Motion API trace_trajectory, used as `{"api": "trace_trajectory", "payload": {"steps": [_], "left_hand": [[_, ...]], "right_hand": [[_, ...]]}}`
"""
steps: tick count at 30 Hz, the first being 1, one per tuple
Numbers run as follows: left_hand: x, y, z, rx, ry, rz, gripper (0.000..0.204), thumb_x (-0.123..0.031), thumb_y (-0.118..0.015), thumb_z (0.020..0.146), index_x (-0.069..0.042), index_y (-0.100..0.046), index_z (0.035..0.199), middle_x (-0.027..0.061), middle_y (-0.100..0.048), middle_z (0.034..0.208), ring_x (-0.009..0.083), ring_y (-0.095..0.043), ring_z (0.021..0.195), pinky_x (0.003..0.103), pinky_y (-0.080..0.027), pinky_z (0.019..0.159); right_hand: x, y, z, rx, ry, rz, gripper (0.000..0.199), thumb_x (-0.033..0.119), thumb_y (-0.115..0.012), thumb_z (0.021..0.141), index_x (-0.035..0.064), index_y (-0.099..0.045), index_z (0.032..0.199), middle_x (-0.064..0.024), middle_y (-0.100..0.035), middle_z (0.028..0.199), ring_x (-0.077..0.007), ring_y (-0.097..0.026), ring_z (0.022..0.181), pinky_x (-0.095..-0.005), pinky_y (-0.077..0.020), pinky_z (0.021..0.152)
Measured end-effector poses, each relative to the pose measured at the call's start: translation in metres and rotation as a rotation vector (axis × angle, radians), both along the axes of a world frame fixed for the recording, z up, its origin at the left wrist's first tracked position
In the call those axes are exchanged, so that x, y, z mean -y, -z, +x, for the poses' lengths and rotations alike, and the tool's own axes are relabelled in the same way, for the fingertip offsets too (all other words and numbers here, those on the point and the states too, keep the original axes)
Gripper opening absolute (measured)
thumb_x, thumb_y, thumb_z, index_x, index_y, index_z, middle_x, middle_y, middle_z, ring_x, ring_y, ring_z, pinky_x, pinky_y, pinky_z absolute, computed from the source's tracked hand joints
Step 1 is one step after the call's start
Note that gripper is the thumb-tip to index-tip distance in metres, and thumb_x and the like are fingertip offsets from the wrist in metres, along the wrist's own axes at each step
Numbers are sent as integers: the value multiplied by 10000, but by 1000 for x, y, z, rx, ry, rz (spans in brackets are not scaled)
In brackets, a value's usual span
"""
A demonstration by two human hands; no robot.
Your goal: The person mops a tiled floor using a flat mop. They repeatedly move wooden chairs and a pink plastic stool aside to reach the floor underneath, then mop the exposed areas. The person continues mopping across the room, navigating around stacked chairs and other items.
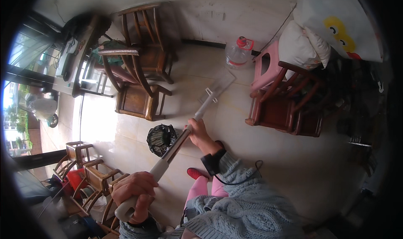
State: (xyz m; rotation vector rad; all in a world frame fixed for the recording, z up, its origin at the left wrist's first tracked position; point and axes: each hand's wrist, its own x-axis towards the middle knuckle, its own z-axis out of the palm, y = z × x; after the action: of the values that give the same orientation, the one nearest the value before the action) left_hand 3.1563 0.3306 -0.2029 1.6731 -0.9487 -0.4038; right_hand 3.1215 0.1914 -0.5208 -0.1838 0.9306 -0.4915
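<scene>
A flat mop (172, 148) runs diagonally from the lower left up toward the middle of the floor. Its grey handle end sits in my left hand (135, 193), which is closed around it. Farther along the pole, my right hand (199, 135) is wrapped around the shaft. The pale rectangular mop head (220, 87) lies at the floor and looks smeared by motion. Beside the pole, to its left, stands a small bin (161, 140) with a black bag in it.
Wooden chairs (136, 98) stand ahead on the left, and a dark red chair (275, 111) is on the right. A clear water jug (238, 54) sits by the wall, near a pink stool (265, 69) bearing cushions. Small wooden stools (98, 176) crowd the lower left.
</scene>
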Motion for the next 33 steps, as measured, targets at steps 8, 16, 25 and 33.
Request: {"api": "trace_trajectory", "payload": {"steps": [8, 16, 25, 33], "left_hand": [[-37, -53, -30, 14, 484, -41, 65, -8, -574, 596, -5, -509, 597, 103, -570, 602, 264, -623, 604, 349, -516, 593], [-88, -53, -40, -78, 452, -121, 113, -14, -654, 706, -25, -542, 698, 78, -592, 689, 254, -614, 735, 378, -486, 770], [53, 15, -37, -290, 225, -142, 181, -137, -664, 807, -40, -521, 752, 53, -544, 761, 228, -561, 888, 411, -390, 932], [144, -9, -33, -255, 73, -45, 178, -144, -584, 810, -41, -498, 694, 78, -535, 752, 235, -552, 874, 428, -395, 929]], "right_hand": [[-62, -58, -96, -20, 52, 180, 107, 103, -549, 803, 26, -478, 825, -84, -506, 757, -202, -583, 597, -271, -471, 421], [-27, -32, -93, -4, -208, -107, 132, 106, -557, 816, 5, -471, 825, -95, -497, 725, -195, -558, 554, -284, -446, 401], [149, 17, -78, -254, -264, -221, 191, 70, -530, 740, 28, -398, 872, -73, -473, 645, -165, -480, 444, -288, -406, 371], [234, -29, -50, -280, -465, -170, 661, 48, -491, 725, -70, -87, 1235, -143, -512, 759, -191, -535, 490, -335, -509, 461]]}}
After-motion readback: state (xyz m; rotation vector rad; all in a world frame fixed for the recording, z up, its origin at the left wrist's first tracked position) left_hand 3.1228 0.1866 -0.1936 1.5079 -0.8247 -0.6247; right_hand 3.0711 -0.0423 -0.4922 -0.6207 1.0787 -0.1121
